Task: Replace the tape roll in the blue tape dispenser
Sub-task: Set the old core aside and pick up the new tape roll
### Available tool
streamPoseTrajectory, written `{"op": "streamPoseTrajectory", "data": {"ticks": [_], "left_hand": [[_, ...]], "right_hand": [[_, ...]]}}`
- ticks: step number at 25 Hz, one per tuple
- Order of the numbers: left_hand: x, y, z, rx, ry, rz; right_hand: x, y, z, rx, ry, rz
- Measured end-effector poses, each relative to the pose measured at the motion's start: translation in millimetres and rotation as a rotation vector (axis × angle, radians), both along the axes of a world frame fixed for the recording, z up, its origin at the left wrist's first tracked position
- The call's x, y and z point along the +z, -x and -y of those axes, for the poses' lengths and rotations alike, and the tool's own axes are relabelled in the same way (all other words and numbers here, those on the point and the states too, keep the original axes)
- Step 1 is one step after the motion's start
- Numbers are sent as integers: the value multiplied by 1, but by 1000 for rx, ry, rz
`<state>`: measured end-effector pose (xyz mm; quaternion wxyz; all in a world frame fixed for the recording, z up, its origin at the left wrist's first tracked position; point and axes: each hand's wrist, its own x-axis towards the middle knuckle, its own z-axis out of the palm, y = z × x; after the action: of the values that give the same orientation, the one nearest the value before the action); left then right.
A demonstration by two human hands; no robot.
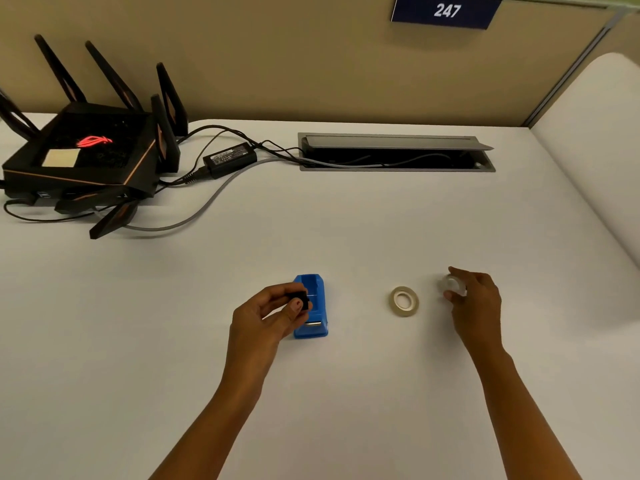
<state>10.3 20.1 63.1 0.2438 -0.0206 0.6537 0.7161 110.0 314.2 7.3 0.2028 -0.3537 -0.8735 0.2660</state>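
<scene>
The blue tape dispenser point(314, 306) stands on the white desk point(311, 393), its roll well open with no roll in it. My left hand point(270, 313) hovers just left of it, pinching a small black spool core point(302, 300) between thumb and fingers. A beige tape roll point(403, 301) lies flat on the desk to the right of the dispenser. Further right, my right hand point(474, 299) grips a clear, nearly spent tape roll point(452, 285) at desk level.
A black router point(83, 157) with several antennas sits at the back left, with a power brick point(230, 159) and cables trailing to an open cable tray point(396, 154) at the back centre. A partition wall with a "247" sign point(446, 10) rises behind.
</scene>
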Motion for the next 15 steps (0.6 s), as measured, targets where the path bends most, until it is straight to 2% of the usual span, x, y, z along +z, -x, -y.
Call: {"op": "streamPoseTrajectory", "data": {"ticks": [7, 10, 12, 15], "left_hand": [[-1, -3, -2, 5, -11, 10], [-2, -5, 0, 5, -3, 19], [-3, -8, -1, 0, -4, 30], [-4, -12, -3, -17, 8, 38]], "right_hand": [[-10, -2, -4, 35, 11, 91], [1, -4, 12, 6, -42, 11], [7, -5, 32, 52, 20, -53], [-3, -5, 57, 209, 148, -1]]}}
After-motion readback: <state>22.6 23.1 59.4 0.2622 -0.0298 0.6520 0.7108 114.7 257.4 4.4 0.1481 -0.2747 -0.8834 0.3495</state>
